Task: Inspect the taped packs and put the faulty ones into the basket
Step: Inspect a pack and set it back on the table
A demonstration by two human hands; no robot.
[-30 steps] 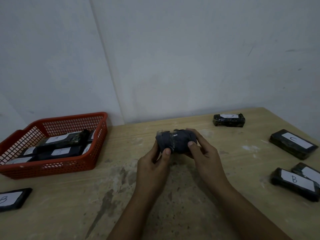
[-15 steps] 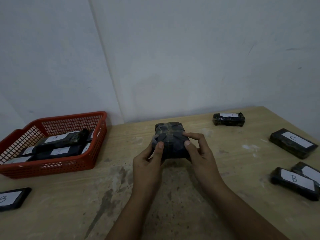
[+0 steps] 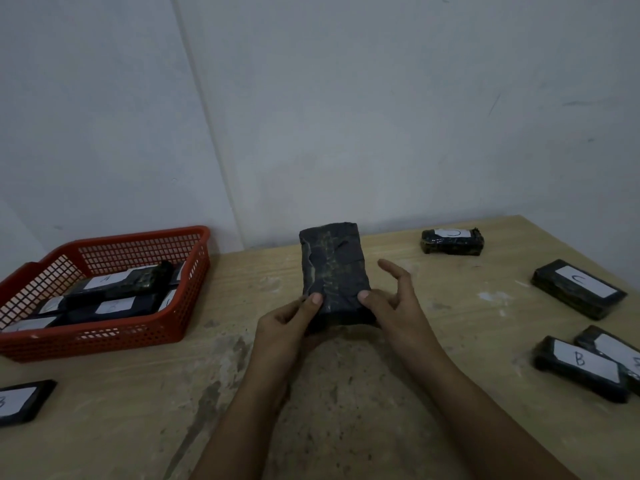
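**Black taped pack held upright over the table**

Both hands hold one black, tape-wrapped rectangular pack (image 3: 331,268) by its lower end, above the middle of the worn, pale wooden table (image 3: 346,393). The pack stands on end, its wrinkled, unlabelled face turned toward the camera. The left hand (image 3: 287,323) pinches the lower left corner, thumb pressed on the front face. The right hand (image 3: 391,306) presses its thumb on the lower right corner, while its other fingers (image 3: 394,271) are spread and lifted off the pack's side.

The red plastic mesh basket (image 3: 104,337) sits at the left by the grey wall (image 3: 311,116), well apart from the held pack, and holds several black packs with white labels (image 3: 114,292) (their lettering is too blurred to read). A labelled black pack (image 3: 24,400) lies on the table in front of the basket. On the right lie more: one near the wall (image 3: 452,241), one marked C (image 3: 578,288), one marked B (image 3: 581,367), with another (image 3: 613,351) touching it.
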